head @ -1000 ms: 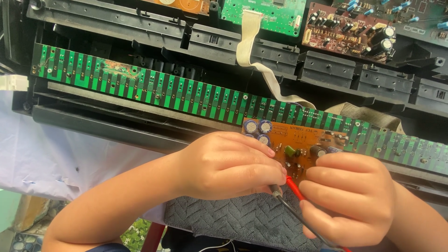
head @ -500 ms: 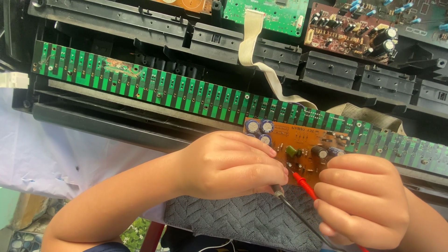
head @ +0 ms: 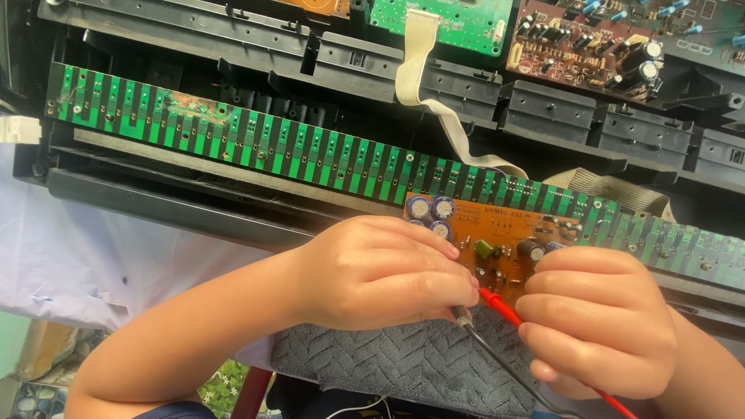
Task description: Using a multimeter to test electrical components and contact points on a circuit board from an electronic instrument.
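Observation:
A small orange circuit board [head: 497,233] with blue capacitors lies against the long green contact strip [head: 310,155] of an opened keyboard. My left hand [head: 380,271] is closed around a black test probe [head: 473,330] whose tip points at the board. My right hand [head: 597,322] grips a red test probe [head: 500,305], its tip also at the board's lower edge. Both probes meet between my hands. The probe tips themselves are hidden by my fingers.
A grey towel [head: 403,365] lies under my hands. The black keyboard chassis [head: 233,202] spans the view. Further boards, green [head: 458,19] and brown [head: 590,43], sit at the top. A beige ribbon cable [head: 423,85] runs down the middle. A white cloth [head: 93,256] covers the left.
My right hand has shifted slightly right and down with the red probe. The left hand and the board stay in place.

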